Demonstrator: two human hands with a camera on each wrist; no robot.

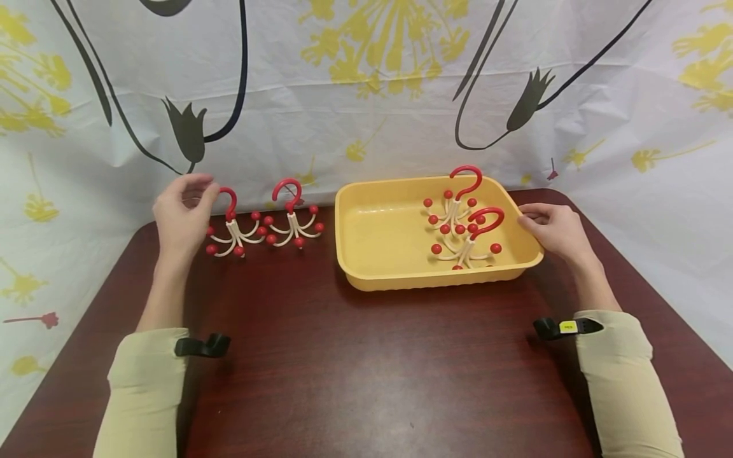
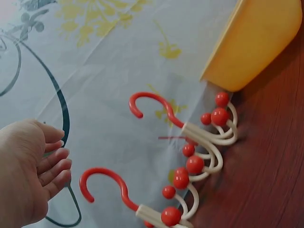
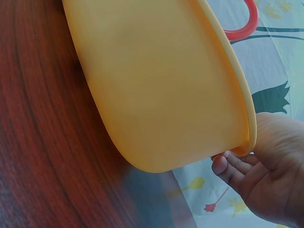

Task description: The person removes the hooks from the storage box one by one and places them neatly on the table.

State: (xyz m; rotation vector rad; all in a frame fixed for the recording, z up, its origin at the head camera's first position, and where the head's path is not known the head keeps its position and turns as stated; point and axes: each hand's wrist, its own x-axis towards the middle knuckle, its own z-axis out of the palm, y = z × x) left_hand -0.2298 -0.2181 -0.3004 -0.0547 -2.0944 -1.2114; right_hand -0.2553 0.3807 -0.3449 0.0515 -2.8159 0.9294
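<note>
My left hand, loosely curled and holding nothing, hovers beside the leftmost hook hanger. A gap between that hand and the hanger's red hook shows in the left wrist view. Just right of it stands a second hanger, likewise with a red hook and cream arms tipped by red balls. At the right end of a yellow tray are two similar hangers, one farther back and one nearer. My right hand pinches the tray's right rim, its fingers under the edge.
Everything stands on a dark reddish wood table. Behind it and at both sides hangs a white patterned sheet, close behind the hangers and tray. Black straps sit on both wrists.
</note>
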